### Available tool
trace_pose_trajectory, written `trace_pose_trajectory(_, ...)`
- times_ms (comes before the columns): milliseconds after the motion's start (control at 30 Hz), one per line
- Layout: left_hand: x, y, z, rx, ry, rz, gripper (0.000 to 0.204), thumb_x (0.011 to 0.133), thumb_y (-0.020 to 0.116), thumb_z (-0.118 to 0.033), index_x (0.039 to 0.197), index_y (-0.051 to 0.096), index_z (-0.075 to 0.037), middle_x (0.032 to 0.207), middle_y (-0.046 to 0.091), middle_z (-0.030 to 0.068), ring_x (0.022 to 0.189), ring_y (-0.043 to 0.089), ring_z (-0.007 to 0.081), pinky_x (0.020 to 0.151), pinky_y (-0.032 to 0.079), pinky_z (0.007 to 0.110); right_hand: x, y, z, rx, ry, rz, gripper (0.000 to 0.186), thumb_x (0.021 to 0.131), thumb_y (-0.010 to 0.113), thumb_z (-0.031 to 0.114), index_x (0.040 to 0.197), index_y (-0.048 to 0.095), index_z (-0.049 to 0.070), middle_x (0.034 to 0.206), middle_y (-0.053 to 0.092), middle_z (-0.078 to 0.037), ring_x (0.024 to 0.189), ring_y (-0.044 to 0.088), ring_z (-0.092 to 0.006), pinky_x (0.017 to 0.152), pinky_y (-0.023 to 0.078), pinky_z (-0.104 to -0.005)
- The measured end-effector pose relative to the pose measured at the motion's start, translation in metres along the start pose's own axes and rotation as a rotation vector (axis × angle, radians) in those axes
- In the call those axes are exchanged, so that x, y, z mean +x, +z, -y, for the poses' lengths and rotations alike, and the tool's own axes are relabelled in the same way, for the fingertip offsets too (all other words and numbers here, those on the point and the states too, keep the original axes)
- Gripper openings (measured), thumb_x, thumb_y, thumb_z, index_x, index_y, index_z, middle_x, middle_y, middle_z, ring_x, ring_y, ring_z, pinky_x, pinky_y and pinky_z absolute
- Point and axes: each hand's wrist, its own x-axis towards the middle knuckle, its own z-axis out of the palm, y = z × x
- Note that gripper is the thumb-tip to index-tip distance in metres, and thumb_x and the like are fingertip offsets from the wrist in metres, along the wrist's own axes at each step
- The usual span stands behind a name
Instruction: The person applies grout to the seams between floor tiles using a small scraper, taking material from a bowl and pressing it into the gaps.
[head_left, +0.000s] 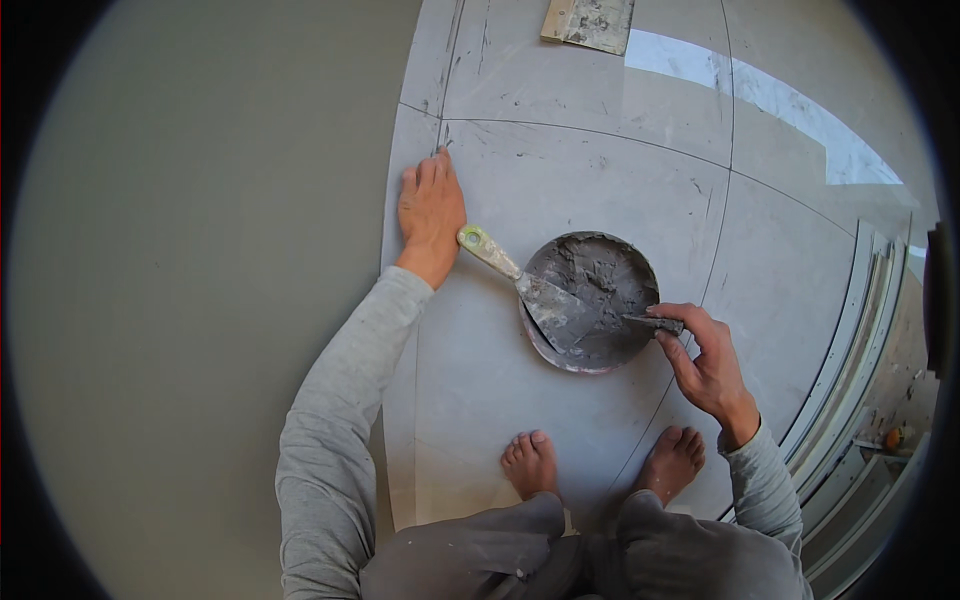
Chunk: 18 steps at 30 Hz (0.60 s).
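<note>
The left hand lies spread flat on the pale grey floor tile. The right hand pinches a small mortar-caked scraper at the round pan of grey mortar.

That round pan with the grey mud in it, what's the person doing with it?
A person squats barefoot on a tiled floor. Their right hand dips a small scraper into the grey paste at the edge of the round pan. A bigger putty knife rests in the pan, handle sticking out. Their left hand lies flat on the tile by the wall. Another grey-smeared tool lies farther off.
</note>
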Motion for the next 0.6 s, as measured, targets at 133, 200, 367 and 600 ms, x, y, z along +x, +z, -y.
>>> trace_pose_trajectory(133,0.016,0.021,0.001,0.08,-0.021,-0.02,0.058,0.096,0.052,-0.015,0.152,0.047,0.0,0.123,0.058,-0.001,0.115,0.046,0.0157,0.102,0.032,0.035,0.001,0.003,0.0,0.008,0.004,-0.01,0.03,0.089,0.068,0.002,0.119,0.068,0.007,0.103,0.073,-0.014,0.091,0.066,-0.0342,0.082,0.051,-0.0403)
trace_pose_trajectory(200,0.015,0.02,0.0,0.107,-0.015,-0.012,0.058,0.095,0.052,-0.015,0.151,0.048,-0.001,0.121,0.059,-0.001,0.114,0.047,0.0156,0.101,0.033,0.035,0.0,0.003,-0.001,0.001,0.007,-0.007,0.03,0.089,0.068,0.002,0.118,0.068,0.006,0.103,0.073,-0.014,0.091,0.066,-0.0341,0.082,0.051,-0.0402)
trace_pose_trajectory(367,-0.003,0.002,0.007,0.266,0.105,0.034,0.059,0.093,0.058,-0.017,0.15,0.05,-0.002,0.121,0.059,-0.0009,0.113,0.047,0.0154,0.102,0.033,0.035,0.003,-0.005,-0.001,0.015,0.029,-0.007,0.03,0.089,0.068,0.001,0.119,0.068,0.006,0.104,0.073,-0.014,0.092,0.067,-0.034,0.083,0.052,-0.0398)
trace_pose_trajectory(600,-0.033,-0.024,0.005,0.052,0.101,0.194,0.029,0.094,0.059,-0.018,0.118,0.072,-0.01,0.115,0.058,0.0001,0.114,0.047,0.02,0.101,0.033,0.037,-0.002,-0.008,0.001,0.023,0.008,-0.033,0.031,0.089,0.068,0.001,0.119,0.068,0.006,0.105,0.073,-0.014,0.093,0.067,-0.0341,0.084,0.052,-0.0398)
